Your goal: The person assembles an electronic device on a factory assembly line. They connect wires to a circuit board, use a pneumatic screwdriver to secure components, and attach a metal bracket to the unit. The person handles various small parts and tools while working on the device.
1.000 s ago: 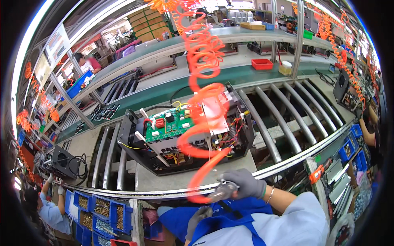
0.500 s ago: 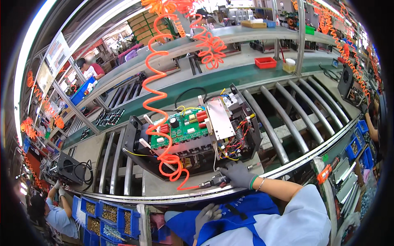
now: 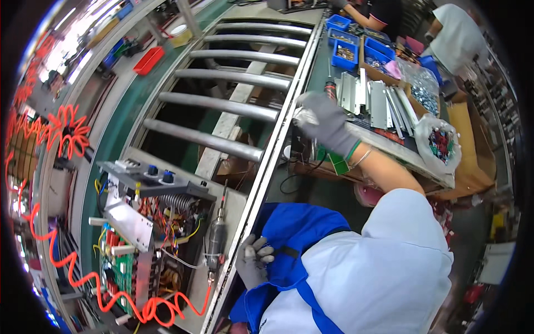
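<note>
My right hand (image 3: 328, 123), in a grey glove, reaches over the roller line's front rail toward the side bench. Its fingers are curled around a pale, shiny patch that is too blurred to name. Just beyond it stands a screwdriver with a red and black handle (image 3: 330, 89). My left hand (image 3: 253, 260), also gloved, rests by the blue apron (image 3: 300, 228) with fingers loosely bent and apart, nothing visible in it. An air screwdriver (image 3: 216, 242) on an orange coiled hose lies on the board, beside an opened black-cased unit with a green circuit board (image 3: 125, 273).
Bare metal rollers (image 3: 233, 106) stretch away beyond the unit. On the side bench are blue bins (image 3: 345, 54), metal strips (image 3: 381, 106) and a clear bag of small parts (image 3: 438, 142). A red tray (image 3: 148, 61) sits on the far ledge. Other people work behind the bench.
The view has swung to the right. My right hand has left the air screwdriver, which now lies on the board, and has moved over to the side bench. My left hand stays by the apron.
</note>
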Motion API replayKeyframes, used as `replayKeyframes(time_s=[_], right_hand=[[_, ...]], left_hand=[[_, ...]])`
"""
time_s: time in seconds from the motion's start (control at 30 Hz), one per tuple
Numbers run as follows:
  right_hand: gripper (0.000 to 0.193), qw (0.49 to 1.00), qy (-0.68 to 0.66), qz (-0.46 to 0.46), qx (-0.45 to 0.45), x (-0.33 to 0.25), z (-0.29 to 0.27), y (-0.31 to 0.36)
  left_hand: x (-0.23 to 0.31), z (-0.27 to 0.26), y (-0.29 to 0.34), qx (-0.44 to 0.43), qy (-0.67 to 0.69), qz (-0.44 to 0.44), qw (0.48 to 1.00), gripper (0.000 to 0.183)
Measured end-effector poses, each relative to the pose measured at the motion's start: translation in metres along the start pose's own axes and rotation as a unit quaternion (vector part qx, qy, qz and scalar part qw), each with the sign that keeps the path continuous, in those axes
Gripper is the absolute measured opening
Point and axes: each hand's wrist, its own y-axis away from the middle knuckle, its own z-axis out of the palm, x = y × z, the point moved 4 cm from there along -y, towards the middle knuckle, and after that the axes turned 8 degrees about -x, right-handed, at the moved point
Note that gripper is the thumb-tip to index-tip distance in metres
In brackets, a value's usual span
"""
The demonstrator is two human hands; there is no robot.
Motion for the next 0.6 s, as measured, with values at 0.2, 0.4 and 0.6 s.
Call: replayKeyframes(time_s=[0.2,0.4,0.6], right_hand=[[0.06,0.851,0.248,0.423,-0.188,0.168,-0.049,0.035],[0.039,0.873,0.108,0.463,-0.111,0.267,-0.011,0.052],[0.043,0.868,-0.168,0.392,0.255,0.408,-0.078,0.071]], left_hand=[[-0.006,0.01,-0.02,-0.052,-0.008,-0.056,0.997,0.049],[-0.002,-0.011,-0.019,-0.056,0.026,0.009,0.998,0.058],[-0.001,-0.02,0.005,-0.038,0.026,-0.018,0.999,0.048]])
